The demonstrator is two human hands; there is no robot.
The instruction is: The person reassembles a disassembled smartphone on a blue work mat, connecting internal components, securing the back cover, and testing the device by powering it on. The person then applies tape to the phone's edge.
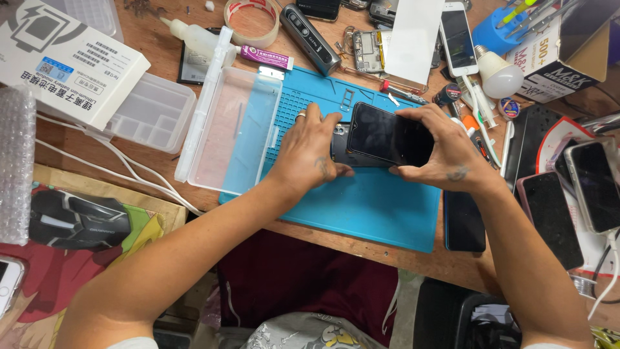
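Note:
Both my hands hold a black phone [381, 134] over a blue work mat [361, 207]. Its dark screen panel is tilted up from the phone body beneath it. My left hand [309, 152], with a ring on one finger, grips the phone's left end. My right hand [442, 150] grips the right end, fingers curled over the screen's edge. Part of the phone body shows dark between my left fingers.
A clear plastic box [232, 132] lies open left of the mat. Nearby are a glue tube [266, 58], tape roll [253, 19], white bulb [498, 72], screwdriver [402, 90], white carton [64, 58] and several phones [552, 216] at the right.

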